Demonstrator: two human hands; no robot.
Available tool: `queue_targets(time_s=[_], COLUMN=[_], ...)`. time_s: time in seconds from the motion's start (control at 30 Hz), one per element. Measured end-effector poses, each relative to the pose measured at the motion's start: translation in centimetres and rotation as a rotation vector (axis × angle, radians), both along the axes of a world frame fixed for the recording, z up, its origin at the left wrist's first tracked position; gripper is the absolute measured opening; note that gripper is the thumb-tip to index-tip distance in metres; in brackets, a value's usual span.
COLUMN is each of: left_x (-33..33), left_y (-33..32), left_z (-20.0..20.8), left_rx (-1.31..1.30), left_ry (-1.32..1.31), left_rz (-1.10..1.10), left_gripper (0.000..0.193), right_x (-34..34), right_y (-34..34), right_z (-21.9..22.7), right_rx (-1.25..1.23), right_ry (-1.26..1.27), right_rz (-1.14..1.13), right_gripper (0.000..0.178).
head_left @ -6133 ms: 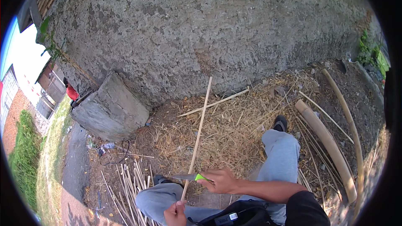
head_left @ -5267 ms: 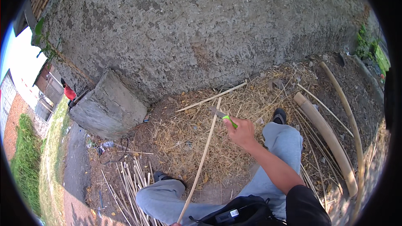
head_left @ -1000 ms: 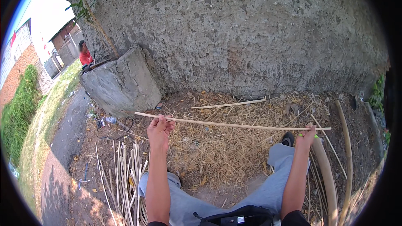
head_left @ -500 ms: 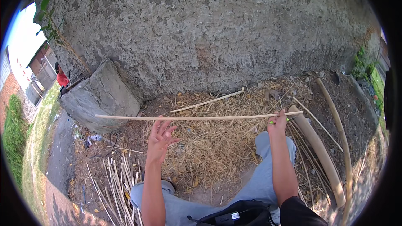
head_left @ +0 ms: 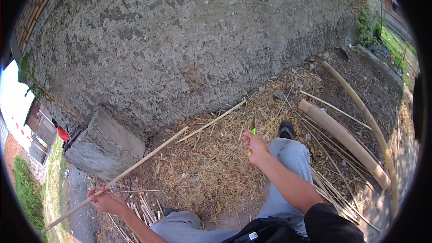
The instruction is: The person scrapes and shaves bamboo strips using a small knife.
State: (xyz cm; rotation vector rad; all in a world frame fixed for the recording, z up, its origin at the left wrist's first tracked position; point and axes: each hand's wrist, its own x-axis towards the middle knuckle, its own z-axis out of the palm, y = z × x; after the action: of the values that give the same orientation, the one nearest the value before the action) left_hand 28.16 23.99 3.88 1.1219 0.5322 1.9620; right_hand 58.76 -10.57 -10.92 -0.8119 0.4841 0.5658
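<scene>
Swung since half a second ago: long bamboo strip (head_left: 121, 175), then level across the view between both hands, now slanting from lower left up toward the wall foot. Left hand (head_left: 104, 200) low at left, fingers curled tight round strip near its lower end. Right hand (head_left: 254, 146) off the strip, raised over right knee, fingers pressed round green-handled knife (head_left: 252, 135), blade pointing up and away. Strip's far tip over straw litter (head_left: 211, 166), close to stone block (head_left: 105, 146). Second thin strip (head_left: 211, 121) lying loose on straw nearer rough wall (head_left: 202, 40). Thick bamboo poles (head_left: 342, 141) on ground at right; bundle of split sticks (head_left: 139, 207) by left leg. Judgement on handling: probably best to steady strip with firm left grip, bring blade to it at shallow angle, stroke away from body and clear of knee. Also differing from earlier frame: left fingers then splayed open under strip, now closed; right hand then at strip's end, now holding only knife.
</scene>
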Motion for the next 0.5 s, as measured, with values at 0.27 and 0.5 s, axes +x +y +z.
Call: queue_targets(time_s=[0.27, 0.5], left_x=[1.3, 1.0], left_y=[-7.3, -14.9], left_z=[5.4, -4.2], left_rx=[0.537, 0.59], left_ry=[1.208, 1.688], left_rz=[0.208, 0.14], left_gripper=[0.023, 0.016], right_x=[-0.8, -8.6], right_y=[-1.2, 1.6], right_z=[1.7, 2.3], right_rx=[-0.231, -0.701], right_ry=[-0.633, -1.528], right_rz=[-0.008, 0.015], right_gripper=[0.032, 0.03])
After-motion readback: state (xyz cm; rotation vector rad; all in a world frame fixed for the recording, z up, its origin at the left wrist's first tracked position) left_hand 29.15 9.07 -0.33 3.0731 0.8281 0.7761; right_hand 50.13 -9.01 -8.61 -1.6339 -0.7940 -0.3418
